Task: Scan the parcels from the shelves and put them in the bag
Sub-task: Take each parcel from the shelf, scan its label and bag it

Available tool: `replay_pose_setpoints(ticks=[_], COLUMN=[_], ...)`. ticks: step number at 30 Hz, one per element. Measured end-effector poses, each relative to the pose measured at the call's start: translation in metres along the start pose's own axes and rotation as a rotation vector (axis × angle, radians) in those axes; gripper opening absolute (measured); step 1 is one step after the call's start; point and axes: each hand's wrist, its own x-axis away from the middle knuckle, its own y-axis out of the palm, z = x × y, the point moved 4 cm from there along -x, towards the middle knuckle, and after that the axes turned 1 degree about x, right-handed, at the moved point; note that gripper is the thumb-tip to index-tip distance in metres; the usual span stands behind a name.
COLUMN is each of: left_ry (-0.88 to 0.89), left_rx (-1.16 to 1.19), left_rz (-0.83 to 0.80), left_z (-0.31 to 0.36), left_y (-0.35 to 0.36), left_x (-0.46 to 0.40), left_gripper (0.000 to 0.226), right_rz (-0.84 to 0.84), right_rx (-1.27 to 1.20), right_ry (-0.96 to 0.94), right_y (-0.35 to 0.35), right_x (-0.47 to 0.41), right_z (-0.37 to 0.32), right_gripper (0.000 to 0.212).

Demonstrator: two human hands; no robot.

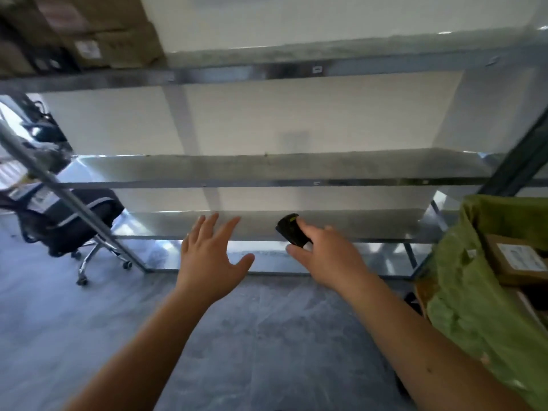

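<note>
**Two hands before the metal shelves**

Two hands reach forward. Right hand (326, 256) grips a black handheld scanner (293, 231), its long axis slanting up and away toward the shelves (267, 182). Left hand (207, 256) hovers spread, holding nothing. Right of the scanner hand, a green bag (474, 292) holds a labelled cardboard parcel (516, 259) lying flat.

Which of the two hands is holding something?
The right hand: it grips a small black scanner, while the left hand is spread open and holds nothing.
</note>
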Motion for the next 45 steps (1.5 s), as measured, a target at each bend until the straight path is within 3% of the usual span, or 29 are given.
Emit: replay_pose_setpoints(ticks=[4, 16, 22, 33, 41, 45], left_ry=[-0.113, -0.120, -0.109, 0.001, 0.015, 0.058], left_rx=[0.047, -0.054, -0.054, -0.059, -0.019, 0.142], left_rz=[0.079, 0.273, 0.293, 0.473, 0.448, 0.414], left_z=[-0.064, -0.161, -0.177, -0.185, -0.184, -0.188], left_y=[-0.053, -0.194, -0.235, -0.335, -0.393, -0.408], left_x=[-0.001, -0.063, -0.141, -0.332, -0.432, -0.474], left_gripper=[0.084, 0.090, 0.091, 0.088, 0.092, 0.102], right_rz=[-0.012, 0.068, 0.128, 0.216, 0.239, 0.277], right_rx=[0.038, 0.323, 0.310, 0.201, 0.169, 0.191], right_ry=[-0.136, -0.432, -0.468, -0.595, -0.608, -0.566], right_y=[0.018, -0.015, -0.043, -0.111, -0.149, -0.156], right_x=[-0.034, -0.133, -0.207, -0.376, -0.468, -0.497], right_z=[-0.094, -0.280, -0.325, -0.402, -0.447, -0.461], right_gripper=[0.070, 0.068, 0.072, 0.055, 0.053, 0.059])
